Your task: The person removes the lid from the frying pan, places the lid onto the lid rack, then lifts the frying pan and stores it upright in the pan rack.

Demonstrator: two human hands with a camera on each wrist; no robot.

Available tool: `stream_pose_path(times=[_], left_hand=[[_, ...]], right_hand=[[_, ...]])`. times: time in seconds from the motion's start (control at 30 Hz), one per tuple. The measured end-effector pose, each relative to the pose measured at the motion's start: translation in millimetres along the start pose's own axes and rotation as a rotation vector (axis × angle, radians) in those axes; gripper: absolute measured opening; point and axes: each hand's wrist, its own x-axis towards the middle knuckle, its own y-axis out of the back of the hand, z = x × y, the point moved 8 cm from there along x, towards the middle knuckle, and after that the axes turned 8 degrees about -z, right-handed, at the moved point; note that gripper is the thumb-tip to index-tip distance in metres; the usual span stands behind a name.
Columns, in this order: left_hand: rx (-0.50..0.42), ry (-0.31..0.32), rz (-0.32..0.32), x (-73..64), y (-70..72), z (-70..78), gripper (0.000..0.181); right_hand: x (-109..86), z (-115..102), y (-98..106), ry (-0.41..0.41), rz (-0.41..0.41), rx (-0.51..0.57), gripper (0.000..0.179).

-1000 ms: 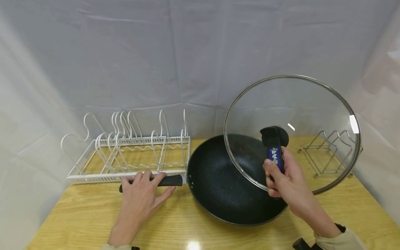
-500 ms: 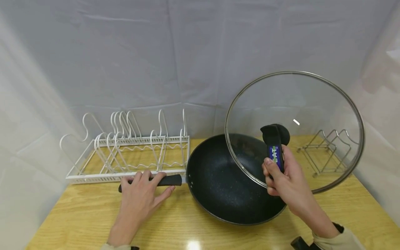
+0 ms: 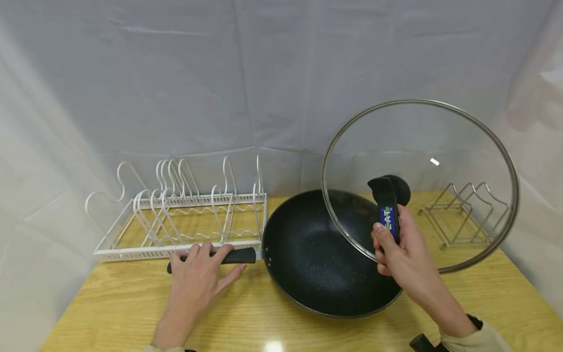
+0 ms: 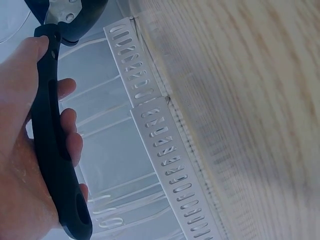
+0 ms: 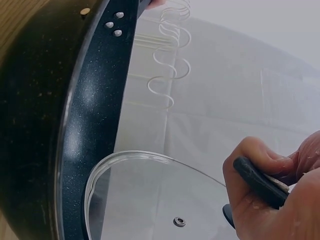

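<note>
Wok-shaped pan and glass lid in a person's two hands, above and on a wood-grained bench (image 3: 246,313). The left hand (image 3: 195,276) grasps the black handle (image 3: 239,255) of the dark pan (image 3: 325,264); in the left wrist view the thumb and fingertips lie on opposite sides of it. The pan sits at the centre with its speckled interior showing, the handle pointing left in front of a white wire rack (image 3: 132,253); whether pan and rack touch cannot be told. The right hand (image 3: 406,254) is closed round the black knob-handle (image 3: 388,198), with blue label, of the metal-rimmed lid (image 3: 433,188). The lid is held raised and tilted, overlapping the pan's right side in the head view; contact between their rims cannot be judged. Through its glass appears a small metal rack (image 3: 462,215), right of the pan
</note>
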Motion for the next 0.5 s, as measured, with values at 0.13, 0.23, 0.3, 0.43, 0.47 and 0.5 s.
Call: stream_pose_path(times=[0.13, 0.23, 0.3, 0.43, 0.47, 0.5], left_hand=[[-0.003, -0.002, 0.013, -0.6, 0.6, 0.1, 0.052], [-0.004, -0.006, 0.019, -0.9, 1.0, 0.5, 0.051], [-0.003, -0.005, 0.017, -1.0, 1.0, 0.6, 0.051], [-0.006, 0.004, -0.004, -0.7, 0.3, 0.4, 0.052], [-0.007, 0.008, -0.011, -0.5, 0.1, 0.2, 0.052], [-0.008, 0.011, -0.018, -0.4, -0.1, 0.0, 0.052]], right_hand=[[-0.4, -1.7, 0.9, -0.001, 0.011, -0.058, 0.031], [-0.7, -3.0, 1.3, -0.004, 0.016, -0.084, 0.036], [-0.7, -3.2, 1.3, -0.008, 0.019, -0.087, 0.039], [-0.7, -3.3, 2.0, -0.015, 0.029, -0.101, 0.042], [-0.8, -3.3, 2.3, -0.014, 0.033, -0.111, 0.043], [-0.8, -3.2, 2.9, -0.013, 0.041, -0.125, 0.043]])
